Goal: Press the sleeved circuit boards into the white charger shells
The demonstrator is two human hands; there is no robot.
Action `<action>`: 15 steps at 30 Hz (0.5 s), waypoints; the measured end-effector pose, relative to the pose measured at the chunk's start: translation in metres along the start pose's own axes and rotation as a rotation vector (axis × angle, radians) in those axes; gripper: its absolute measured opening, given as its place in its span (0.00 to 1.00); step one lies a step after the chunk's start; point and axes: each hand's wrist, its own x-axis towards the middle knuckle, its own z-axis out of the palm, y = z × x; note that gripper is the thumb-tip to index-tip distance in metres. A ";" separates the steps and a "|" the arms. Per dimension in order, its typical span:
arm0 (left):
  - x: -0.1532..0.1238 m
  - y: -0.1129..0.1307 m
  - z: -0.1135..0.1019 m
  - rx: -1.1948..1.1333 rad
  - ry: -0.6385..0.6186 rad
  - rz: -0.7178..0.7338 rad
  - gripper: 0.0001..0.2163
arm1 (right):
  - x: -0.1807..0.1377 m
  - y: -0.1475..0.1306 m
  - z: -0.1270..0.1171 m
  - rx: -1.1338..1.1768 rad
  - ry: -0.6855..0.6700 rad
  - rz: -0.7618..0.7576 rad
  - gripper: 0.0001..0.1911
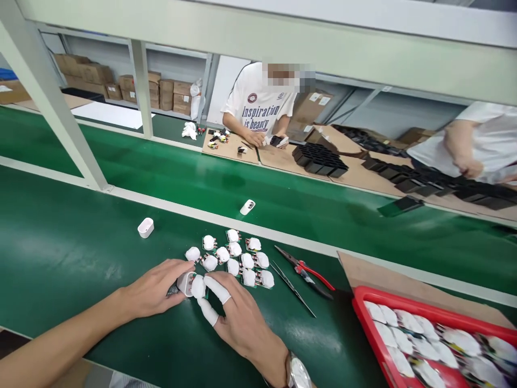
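My left hand (158,288) is closed around a small white plastic housing (184,284), its open end turned to the right. White finger cots cover the thumb and forefinger of my right hand (244,315), which pinch a small circuit board with a white pad (198,287). That board is right at the housing's opening; whether any of it is inside I cannot tell. Just beyond my hands lie several similar white-padded circuit boards (247,261) in loose rows. Another white housing (146,228) stands apart on the green bench, to the left.
Tweezers (294,289) and red-handled pliers (306,270) lie to the right. A red tray (369,328) of padded boards sits near right. Across the green conveyor belt (181,178), carrying a white piece (247,207), two people work beside black cases (319,159).
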 end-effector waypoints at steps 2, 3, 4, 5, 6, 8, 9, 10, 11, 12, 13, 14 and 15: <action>0.000 0.001 -0.001 0.008 0.001 0.003 0.31 | -0.003 0.000 0.000 -0.026 -0.024 -0.024 0.23; 0.000 0.001 -0.001 0.009 0.002 0.008 0.31 | -0.004 0.000 -0.001 -0.045 -0.039 -0.039 0.22; 0.001 0.002 -0.001 0.009 0.005 0.016 0.30 | -0.004 -0.001 -0.002 -0.063 -0.052 -0.053 0.21; 0.001 0.002 0.000 0.010 0.009 0.025 0.30 | -0.003 -0.001 -0.003 -0.079 -0.064 -0.060 0.21; 0.001 0.002 0.000 0.010 0.015 0.032 0.30 | -0.003 -0.002 -0.004 -0.093 -0.077 -0.063 0.20; 0.002 0.002 0.001 0.005 0.034 0.040 0.30 | -0.002 -0.004 -0.004 -0.114 -0.100 -0.060 0.19; 0.002 0.002 0.001 -0.001 0.039 0.040 0.30 | -0.001 -0.004 -0.004 -0.123 -0.111 -0.056 0.18; 0.002 0.002 0.002 -0.009 0.041 0.039 0.30 | -0.001 -0.005 -0.004 -0.128 -0.122 -0.050 0.17; 0.003 0.002 0.002 -0.018 0.040 0.038 0.30 | 0.000 -0.005 -0.004 -0.131 -0.130 -0.045 0.16; 0.003 0.003 0.002 -0.029 0.036 0.036 0.30 | 0.000 -0.005 -0.004 -0.131 -0.138 -0.041 0.14; 0.003 0.004 0.001 -0.039 0.031 0.033 0.30 | 0.000 -0.005 -0.004 -0.127 -0.145 -0.036 0.13; 0.003 0.004 0.001 -0.048 0.025 0.026 0.29 | 0.001 -0.005 -0.003 -0.120 -0.153 -0.035 0.12; 0.003 0.005 0.001 -0.057 0.021 0.018 0.29 | 0.001 -0.005 -0.003 -0.109 -0.156 -0.035 0.12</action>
